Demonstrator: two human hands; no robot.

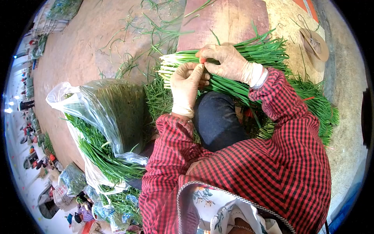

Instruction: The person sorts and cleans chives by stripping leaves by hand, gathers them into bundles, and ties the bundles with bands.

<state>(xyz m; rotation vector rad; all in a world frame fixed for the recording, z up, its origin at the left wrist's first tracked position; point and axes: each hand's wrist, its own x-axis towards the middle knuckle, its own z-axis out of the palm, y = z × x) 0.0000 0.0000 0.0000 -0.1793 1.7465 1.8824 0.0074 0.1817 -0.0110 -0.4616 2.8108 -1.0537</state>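
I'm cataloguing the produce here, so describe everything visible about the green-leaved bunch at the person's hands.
The bunch is a thick sheaf of long, slim, smooth-looking stalks with deep green leaves and pale ends. It lies crosswise beyond the dark-trousered knee, pale ends toward the picture's left, leaves spreading right. The gloved left hand and right hand cover part of it near the pale ends, meeting at a small red item. Whether that item circles the bunch, I cannot tell.
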